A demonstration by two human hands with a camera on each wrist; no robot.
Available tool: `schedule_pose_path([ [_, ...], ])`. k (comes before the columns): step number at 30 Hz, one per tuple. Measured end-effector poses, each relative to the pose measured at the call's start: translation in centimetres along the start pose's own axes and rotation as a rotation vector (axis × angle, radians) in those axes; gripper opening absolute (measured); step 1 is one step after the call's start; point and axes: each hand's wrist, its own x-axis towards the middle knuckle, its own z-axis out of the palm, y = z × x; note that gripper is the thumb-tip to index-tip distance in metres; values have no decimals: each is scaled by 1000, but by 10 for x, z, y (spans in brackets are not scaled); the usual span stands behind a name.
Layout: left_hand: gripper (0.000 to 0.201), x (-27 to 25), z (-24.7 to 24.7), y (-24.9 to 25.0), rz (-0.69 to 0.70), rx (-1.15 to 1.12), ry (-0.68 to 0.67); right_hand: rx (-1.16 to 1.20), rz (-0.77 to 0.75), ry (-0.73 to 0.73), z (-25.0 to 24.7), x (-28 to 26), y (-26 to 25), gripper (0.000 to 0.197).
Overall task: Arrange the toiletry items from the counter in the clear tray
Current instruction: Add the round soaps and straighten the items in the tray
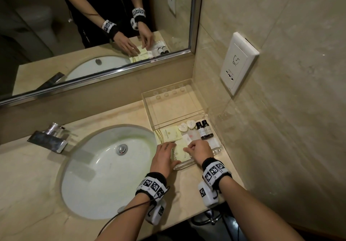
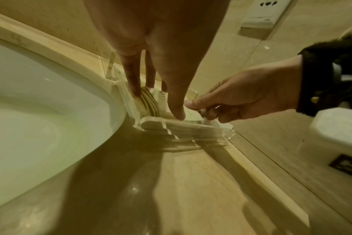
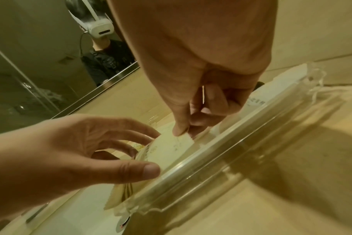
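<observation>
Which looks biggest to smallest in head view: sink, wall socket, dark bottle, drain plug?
1. sink
2. wall socket
3. dark bottle
4. drain plug
The last two look close in size, so their order is unsure.

We see a dim, warm, yellowish room in all three views. In the head view the corners fall dark and straight lines such as the mirror (image 1: pixel 104 75) frame bow. Both wrist views are soft and noisy, with near skin blurred. Long dark shadows of the arms cross the counter (image 2: pixel 191 182), with a small glint there. The tray (image 3: pixel 221 152) rim catches pale highlights.
</observation>
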Motion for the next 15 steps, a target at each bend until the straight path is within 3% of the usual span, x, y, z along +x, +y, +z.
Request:
schedule_pose_path([
  [3, 62, 1, 0, 0, -25, -17, 4, -40, -19, 21, -2, -1, 2, 25],
  [6, 58, 4, 1, 1, -35, -23, 29, -42, -107, 71, -4, -3, 3, 17],
  [10, 52, 3, 3, 2, -82, -42, 75, -60, -264, 65, -5, -5, -1, 35],
  [15, 47, -1, 4, 6, -116, -83, 119, -32, -168, 69, 1, 0, -2, 29],
])
